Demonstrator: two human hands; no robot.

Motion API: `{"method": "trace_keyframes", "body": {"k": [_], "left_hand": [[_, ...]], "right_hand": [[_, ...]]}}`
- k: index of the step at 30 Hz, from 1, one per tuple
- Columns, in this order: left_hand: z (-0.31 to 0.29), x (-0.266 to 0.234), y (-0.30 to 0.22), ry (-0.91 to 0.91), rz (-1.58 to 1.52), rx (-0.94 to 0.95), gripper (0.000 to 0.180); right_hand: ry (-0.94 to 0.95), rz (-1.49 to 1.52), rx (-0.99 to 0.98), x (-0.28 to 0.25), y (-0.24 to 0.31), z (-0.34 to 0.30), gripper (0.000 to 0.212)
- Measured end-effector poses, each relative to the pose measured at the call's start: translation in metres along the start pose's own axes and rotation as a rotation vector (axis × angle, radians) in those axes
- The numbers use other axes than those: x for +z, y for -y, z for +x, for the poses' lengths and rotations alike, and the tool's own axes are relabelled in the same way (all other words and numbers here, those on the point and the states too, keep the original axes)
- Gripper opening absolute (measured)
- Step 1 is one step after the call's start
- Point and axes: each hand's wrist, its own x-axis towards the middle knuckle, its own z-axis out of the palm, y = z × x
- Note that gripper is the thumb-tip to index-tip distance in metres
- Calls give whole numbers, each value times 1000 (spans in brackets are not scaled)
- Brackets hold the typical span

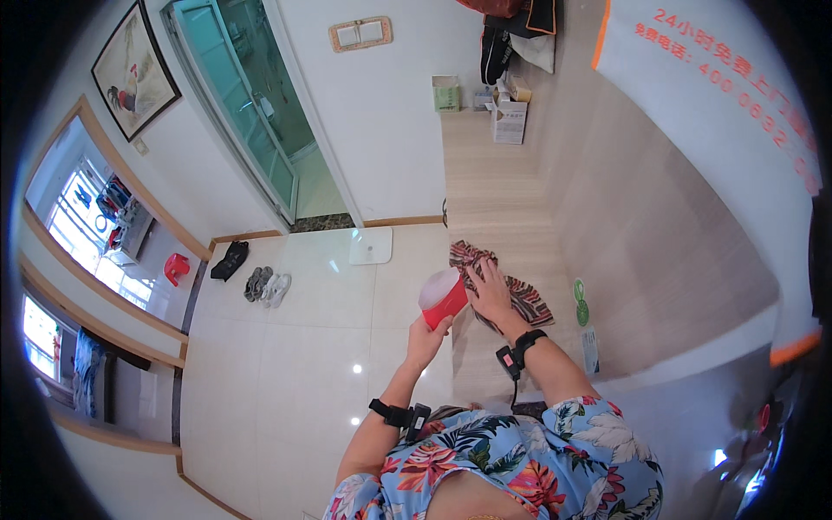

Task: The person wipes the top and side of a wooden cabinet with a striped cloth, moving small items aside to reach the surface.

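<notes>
My left hand [425, 341] is wrapped round the lower side of a red round tub [446, 303] with a pale, whitish top, holding it tilted over the edge of a wood-grain counter [490, 195]. Beside it, my right hand [490, 296] is closed on a striped cloth [530, 302] in brown, red and cream. The cloth is bunched under the fingers and fans out on both sides over the counter. The fingertips of the right hand are close to the tub; whether they touch it I cannot tell.
At the counter's far end stand a green-and-white box [445, 94] and a white carton [509, 121]. Clothes and bags [511, 39] hang above. A white bathroom scale [371, 246] and shoes [267, 287] lie on the tiled floor. A glazed door [238, 104] stands ajar.
</notes>
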Motion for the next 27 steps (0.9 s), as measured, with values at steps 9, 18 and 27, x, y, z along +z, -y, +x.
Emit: {"method": "trace_keyframes", "body": {"k": [9, 18, 27], "left_hand": [[24, -6, 1, 48, -79, -30, 22], [54, 11, -19, 241, -76, -65, 23], [42, 20, -10, 198, -70, -148, 20]], "right_hand": [[51, 32, -16, -26, 29, -28, 61], [89, 55, 50, -63, 29, -56, 49], [-22, -69, 183, -68, -64, -78, 51]]}}
